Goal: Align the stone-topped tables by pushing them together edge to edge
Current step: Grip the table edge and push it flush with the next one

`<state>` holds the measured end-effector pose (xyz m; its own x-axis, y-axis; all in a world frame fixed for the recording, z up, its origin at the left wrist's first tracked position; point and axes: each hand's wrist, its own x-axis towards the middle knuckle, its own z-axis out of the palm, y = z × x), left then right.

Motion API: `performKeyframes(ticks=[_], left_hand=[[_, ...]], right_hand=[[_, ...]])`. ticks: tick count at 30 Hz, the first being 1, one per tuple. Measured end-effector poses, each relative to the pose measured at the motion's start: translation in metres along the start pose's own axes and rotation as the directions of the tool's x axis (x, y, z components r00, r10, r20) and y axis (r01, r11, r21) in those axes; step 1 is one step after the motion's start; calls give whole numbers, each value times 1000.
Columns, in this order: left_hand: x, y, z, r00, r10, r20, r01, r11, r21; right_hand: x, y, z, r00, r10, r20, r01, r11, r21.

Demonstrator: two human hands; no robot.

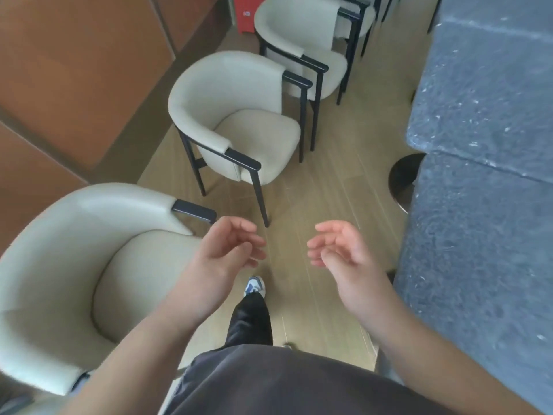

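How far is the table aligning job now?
Looks done: the near stone table meets the next stone table at a seam with a slight step. In hand: nothing; left hand and right hand hang free. Left: possibly evening that seam.

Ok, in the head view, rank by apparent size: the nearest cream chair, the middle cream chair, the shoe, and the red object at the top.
1. Nearest cream chair, though being closest inflates it.
2. Middle cream chair, probably the same model.
3. Red object, partly hidden.
4. Shoe, mostly covered by the trouser leg.
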<state>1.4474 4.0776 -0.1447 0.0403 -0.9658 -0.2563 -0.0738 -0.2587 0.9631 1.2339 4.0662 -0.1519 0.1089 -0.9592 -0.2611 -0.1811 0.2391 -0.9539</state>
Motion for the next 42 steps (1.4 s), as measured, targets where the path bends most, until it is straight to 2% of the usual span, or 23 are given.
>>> performKeyframes(ticks=[5,9,13,19,27,30,37,40,42], left_hand=[[97,16,2,988,21,153,-26,999,37],[180,42,-10,976,19,215,-30,998,48],[258,75,-14,963,9,269,-33,996,83],[330,103,22,911,4,413,-62,990,128],[396,120,119,784,-51,618,-94,975,201],[423,133,164,757,-52,652,-115,971,211],[479,153,267,702,-78,708,-160,951,263],[495,150,309,682,-140,718,-136,940,313],[496,145,334,630,-190,753,-121,934,337]], right_hand=[[59,-9,-1,989,35,-140,-35,999,-2],[122,-30,-1,964,48,-262,-52,999,-10],[177,-52,1,937,59,-344,-40,997,62],[222,-60,-17,866,100,-491,-29,988,150],[260,-51,-94,752,165,-638,8,966,259],[277,-39,-132,705,201,-680,26,951,308],[326,-21,-221,682,277,-677,74,894,441],[333,-14,-250,644,314,-697,89,875,477],[327,-5,-262,600,341,-723,115,858,500]])
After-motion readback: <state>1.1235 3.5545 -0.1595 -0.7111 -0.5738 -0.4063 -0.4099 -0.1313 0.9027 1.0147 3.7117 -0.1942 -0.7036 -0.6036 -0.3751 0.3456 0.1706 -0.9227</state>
